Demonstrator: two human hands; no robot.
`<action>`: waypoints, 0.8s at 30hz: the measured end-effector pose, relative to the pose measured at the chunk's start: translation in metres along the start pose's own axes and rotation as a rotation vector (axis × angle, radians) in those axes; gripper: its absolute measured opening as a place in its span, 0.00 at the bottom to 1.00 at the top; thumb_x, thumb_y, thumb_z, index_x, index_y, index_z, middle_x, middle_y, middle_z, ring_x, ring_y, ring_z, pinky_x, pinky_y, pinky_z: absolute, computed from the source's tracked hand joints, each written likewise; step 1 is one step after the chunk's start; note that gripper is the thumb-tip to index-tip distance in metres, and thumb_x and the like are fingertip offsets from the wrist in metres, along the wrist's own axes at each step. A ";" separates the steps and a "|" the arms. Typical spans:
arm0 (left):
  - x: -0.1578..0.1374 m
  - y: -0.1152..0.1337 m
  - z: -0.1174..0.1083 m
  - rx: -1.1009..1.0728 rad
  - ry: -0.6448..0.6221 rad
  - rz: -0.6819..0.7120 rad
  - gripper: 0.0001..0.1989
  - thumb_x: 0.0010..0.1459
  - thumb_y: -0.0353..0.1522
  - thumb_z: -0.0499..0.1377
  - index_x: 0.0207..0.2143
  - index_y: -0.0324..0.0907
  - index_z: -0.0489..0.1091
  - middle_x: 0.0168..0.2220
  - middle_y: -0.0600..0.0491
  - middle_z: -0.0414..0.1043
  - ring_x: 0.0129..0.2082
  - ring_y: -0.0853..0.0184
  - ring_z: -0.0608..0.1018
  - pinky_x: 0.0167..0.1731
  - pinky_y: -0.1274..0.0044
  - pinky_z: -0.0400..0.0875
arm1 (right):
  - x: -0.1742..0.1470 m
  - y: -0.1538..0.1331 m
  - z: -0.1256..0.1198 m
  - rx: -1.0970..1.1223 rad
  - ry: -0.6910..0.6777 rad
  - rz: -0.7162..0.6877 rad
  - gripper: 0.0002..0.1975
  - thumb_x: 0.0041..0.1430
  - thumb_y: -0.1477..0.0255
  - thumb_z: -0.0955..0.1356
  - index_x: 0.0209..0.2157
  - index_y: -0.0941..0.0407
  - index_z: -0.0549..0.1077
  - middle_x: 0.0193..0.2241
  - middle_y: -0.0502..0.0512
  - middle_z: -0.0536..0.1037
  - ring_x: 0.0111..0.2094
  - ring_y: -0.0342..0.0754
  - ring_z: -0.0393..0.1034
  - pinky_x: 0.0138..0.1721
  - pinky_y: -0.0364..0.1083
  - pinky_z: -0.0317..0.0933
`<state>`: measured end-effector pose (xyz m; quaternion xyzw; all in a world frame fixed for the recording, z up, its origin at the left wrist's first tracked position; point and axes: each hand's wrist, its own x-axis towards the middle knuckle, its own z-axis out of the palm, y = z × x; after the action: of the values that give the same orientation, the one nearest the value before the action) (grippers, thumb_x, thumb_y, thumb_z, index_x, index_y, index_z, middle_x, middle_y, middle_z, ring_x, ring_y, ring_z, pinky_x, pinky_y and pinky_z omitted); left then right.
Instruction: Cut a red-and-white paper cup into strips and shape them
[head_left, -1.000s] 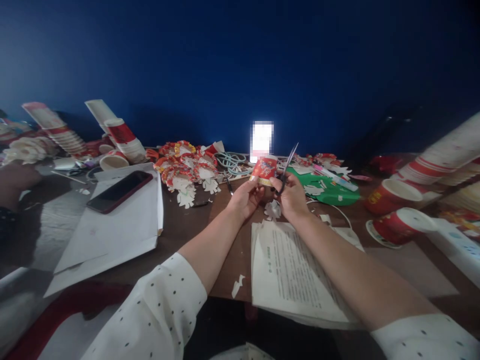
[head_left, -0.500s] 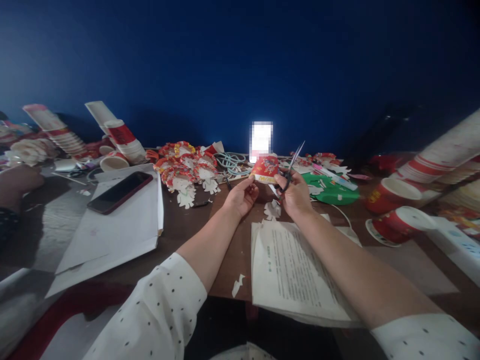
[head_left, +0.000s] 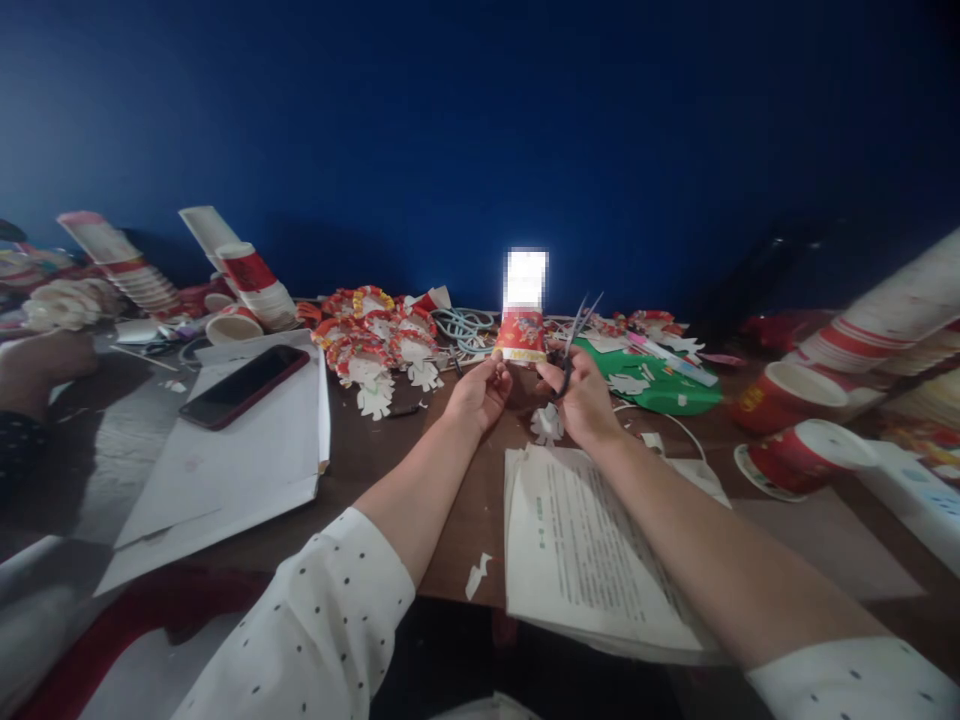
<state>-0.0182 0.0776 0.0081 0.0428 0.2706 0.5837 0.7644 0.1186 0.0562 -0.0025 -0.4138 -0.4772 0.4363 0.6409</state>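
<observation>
A red patterned paper cup [head_left: 523, 335] with a yellowish band along its lower edge is raised above the table. My left hand [head_left: 478, 398] pinches its lower left edge between thumb and fingers. Black-handled scissors [head_left: 576, 330] are in my right hand [head_left: 589, 402], blades pointing up and slightly apart, beside the cup. My right fingertips also reach the cup's lower right edge. Below the hands lies a white paper cutout [head_left: 547, 425]. A printed booklet [head_left: 592, 540] rests under my right forearm.
Red-and-white paper cutouts [head_left: 375, 340] are heaped left of centre. A phone [head_left: 244, 387] lies on white papers. Stacked cups [head_left: 259, 285] lean at the left; red cups [head_left: 795, 395] stand right. A green sheet [head_left: 675, 388] holds scraps. Another person's hand [head_left: 49, 370] is far left.
The cup has tipped more upright, showing more of its front. My right hand and the scissors have shifted slightly left and down. The whole view has moved a little.
</observation>
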 end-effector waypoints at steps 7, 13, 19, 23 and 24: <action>0.000 0.005 0.000 -0.064 -0.003 0.046 0.07 0.59 0.20 0.55 0.30 0.34 0.69 0.22 0.56 0.66 0.18 0.80 0.70 0.19 0.90 0.66 | -0.008 -0.003 0.006 -0.107 -0.007 0.100 0.23 0.44 0.63 0.74 0.42 0.54 0.69 0.28 0.48 0.77 0.27 0.46 0.71 0.23 0.42 0.62; 0.005 0.008 -0.003 -0.121 0.001 0.149 0.06 0.60 0.23 0.56 0.29 0.36 0.68 0.23 0.57 0.68 0.19 0.81 0.71 0.18 0.90 0.65 | -0.020 -0.008 0.012 -0.255 -0.283 0.266 0.16 0.42 0.62 0.75 0.31 0.54 0.72 0.18 0.47 0.73 0.17 0.45 0.66 0.17 0.43 0.57; 0.007 0.013 -0.005 -0.112 0.011 0.213 0.07 0.59 0.25 0.58 0.27 0.38 0.67 0.23 0.59 0.69 0.18 0.81 0.70 0.19 0.89 0.63 | -0.025 -0.002 0.012 -0.334 -0.388 0.199 0.15 0.42 0.62 0.75 0.31 0.54 0.74 0.17 0.46 0.73 0.16 0.43 0.65 0.16 0.42 0.56; 0.008 0.013 -0.005 -0.054 0.028 0.224 0.06 0.57 0.26 0.60 0.27 0.39 0.67 0.23 0.60 0.69 0.17 0.81 0.68 0.18 0.88 0.61 | -0.026 0.009 0.011 -0.384 -0.416 0.158 0.14 0.43 0.62 0.75 0.31 0.55 0.74 0.18 0.48 0.74 0.17 0.44 0.65 0.17 0.43 0.58; 0.008 0.011 -0.005 -0.046 0.030 0.229 0.06 0.56 0.26 0.60 0.27 0.39 0.67 0.22 0.60 0.68 0.17 0.81 0.68 0.18 0.88 0.61 | -0.026 0.011 0.011 -0.388 -0.412 0.146 0.14 0.43 0.62 0.75 0.31 0.55 0.75 0.18 0.48 0.74 0.17 0.44 0.65 0.17 0.43 0.58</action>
<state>-0.0292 0.0869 0.0055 0.0472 0.2618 0.6739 0.6893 0.1014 0.0353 -0.0175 -0.4648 -0.6407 0.4565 0.4063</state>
